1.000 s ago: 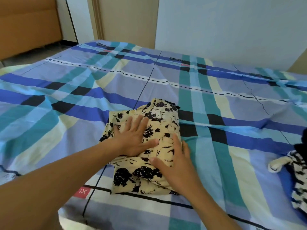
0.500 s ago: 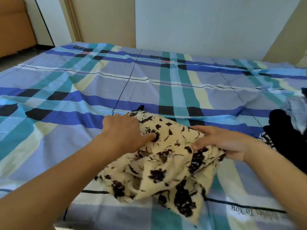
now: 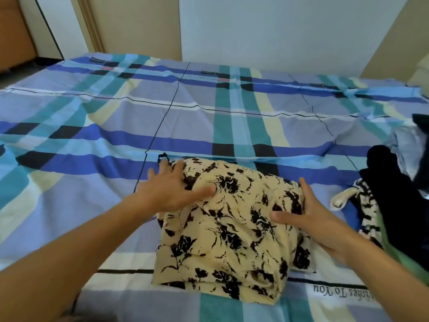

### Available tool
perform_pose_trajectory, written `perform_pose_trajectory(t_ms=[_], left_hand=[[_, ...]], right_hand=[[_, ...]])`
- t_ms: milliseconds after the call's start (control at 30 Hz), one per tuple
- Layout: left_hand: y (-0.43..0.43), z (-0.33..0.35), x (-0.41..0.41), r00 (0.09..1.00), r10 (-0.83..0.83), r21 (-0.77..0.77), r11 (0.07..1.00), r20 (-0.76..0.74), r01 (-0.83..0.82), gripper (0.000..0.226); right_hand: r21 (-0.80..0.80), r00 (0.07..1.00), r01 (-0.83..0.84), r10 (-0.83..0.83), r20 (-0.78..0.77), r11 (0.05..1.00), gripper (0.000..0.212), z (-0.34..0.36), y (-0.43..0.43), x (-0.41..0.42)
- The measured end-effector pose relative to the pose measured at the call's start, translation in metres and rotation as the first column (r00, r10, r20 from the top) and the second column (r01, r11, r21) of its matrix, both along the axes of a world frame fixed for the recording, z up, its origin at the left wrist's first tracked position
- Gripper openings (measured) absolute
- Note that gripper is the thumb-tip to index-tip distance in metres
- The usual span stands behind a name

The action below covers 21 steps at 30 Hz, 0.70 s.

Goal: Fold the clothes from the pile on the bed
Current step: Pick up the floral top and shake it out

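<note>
A folded cream garment with black floral print (image 3: pixel 229 242) lies on the plaid bed sheet (image 3: pixel 92 126) in front of me. My left hand (image 3: pixel 173 189) rests flat on its upper left part, fingers spread. My right hand (image 3: pixel 311 217) lies open against its right edge, thumb on top of the fabric. Neither hand grips anything. The pile of unfolded clothes (image 3: pixel 399 182) sits at the right edge of the bed, with dark garments and a black-and-white patterned piece (image 3: pixel 364 205).
A pale wall (image 3: pixel 278 31) runs behind the bed. An orange wooden piece of furniture (image 3: pixel 14 36) stands at the far left on the floor. A green strip of fabric (image 3: pixel 404 259) crosses above my right forearm.
The cream garment was lifted and shifted to the right, then set down as a folded bundle. Both hands went from gripping it to lying open on it.
</note>
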<state>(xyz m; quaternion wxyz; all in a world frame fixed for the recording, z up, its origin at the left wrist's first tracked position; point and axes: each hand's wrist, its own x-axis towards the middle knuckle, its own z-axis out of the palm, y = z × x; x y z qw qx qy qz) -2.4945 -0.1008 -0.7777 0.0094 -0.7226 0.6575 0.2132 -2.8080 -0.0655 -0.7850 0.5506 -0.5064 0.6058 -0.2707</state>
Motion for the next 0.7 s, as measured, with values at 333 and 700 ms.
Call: perform_pose_trajectory(t_ms=[333, 700], left_hand=[[0.01, -0.004, -0.005, 0.674, 0.203, 0.095, 0.976, -0.71, -0.194, 0.122], [0.013, -0.004, -0.026, 0.444, 0.221, 0.215, 0.975, -0.868, -0.065, 0.072]], right_hand=[[-0.262, 0.998, 0.062, -0.054, 0.039, 0.963, 0.098, -0.023, 0.005, 0.013], [-0.345, 0.968, 0.249, -0.235, 0.084, 0.905, 0.066, -0.012, 0.012, 0.019]])
